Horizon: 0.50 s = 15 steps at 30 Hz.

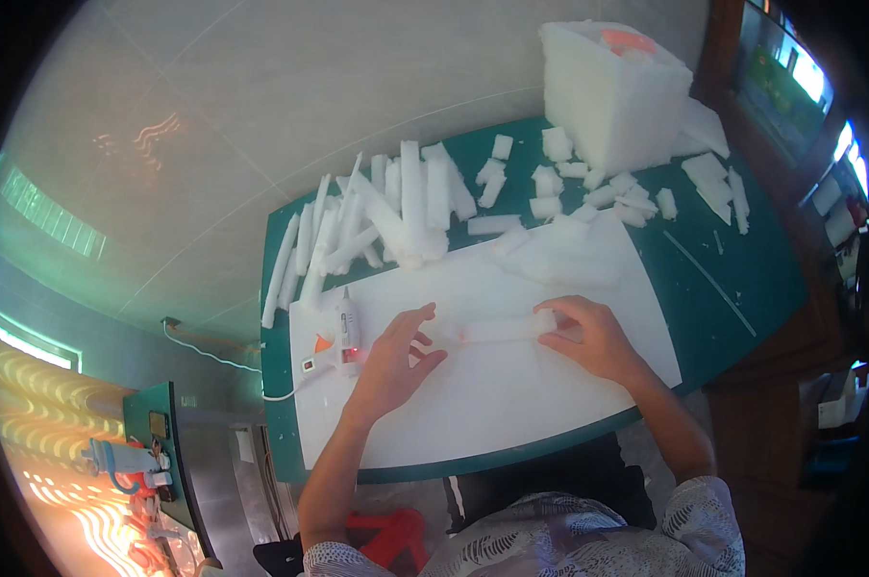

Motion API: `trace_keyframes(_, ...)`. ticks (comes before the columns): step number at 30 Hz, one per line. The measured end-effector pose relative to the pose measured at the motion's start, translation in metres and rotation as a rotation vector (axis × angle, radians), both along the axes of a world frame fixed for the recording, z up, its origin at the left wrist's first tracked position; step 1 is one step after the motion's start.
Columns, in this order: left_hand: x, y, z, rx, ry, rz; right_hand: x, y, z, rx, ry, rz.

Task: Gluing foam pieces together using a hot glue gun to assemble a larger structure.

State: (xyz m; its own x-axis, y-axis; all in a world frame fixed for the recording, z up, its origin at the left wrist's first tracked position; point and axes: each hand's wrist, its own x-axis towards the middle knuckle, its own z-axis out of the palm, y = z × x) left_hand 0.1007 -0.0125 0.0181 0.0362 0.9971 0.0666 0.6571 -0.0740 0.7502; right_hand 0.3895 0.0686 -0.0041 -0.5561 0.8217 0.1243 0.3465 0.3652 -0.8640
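Observation:
A white foam strip (502, 330) lies crosswise over the white board (483, 404) in front of me. My right hand (590, 337) pinches its right end between thumb and fingers. My left hand (401, 354) is by the strip's left end, fingers curved and apart, holding nothing that I can see. White foam on the white board makes that end hard to make out. Just left of my left hand is a white tool with a pointed nozzle (346, 322), which looks like a glue gun. An orange piece (323, 342) shows beside it.
Long foam strips (410, 197) are heaped along the green table's (761, 288) far left. Foam offcuts (547, 181) lie at the back, near a large foam block (612, 96) with an orange thing (629, 41) on top. A white cable (281, 397) crosses the left edge.

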Motion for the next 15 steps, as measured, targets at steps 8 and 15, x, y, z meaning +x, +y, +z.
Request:
trace_keyframes(8, 0.003, 0.012, -0.015, -0.043, -0.01, -0.063, 0.007, 0.002, 0.007, 0.014, -0.023, 0.048)
trace_keyframes(15, 0.0, 0.011, -0.02, -0.041, -0.012, -0.08, 0.041, 0.028, 0.028, -0.088, -0.209, 0.009)
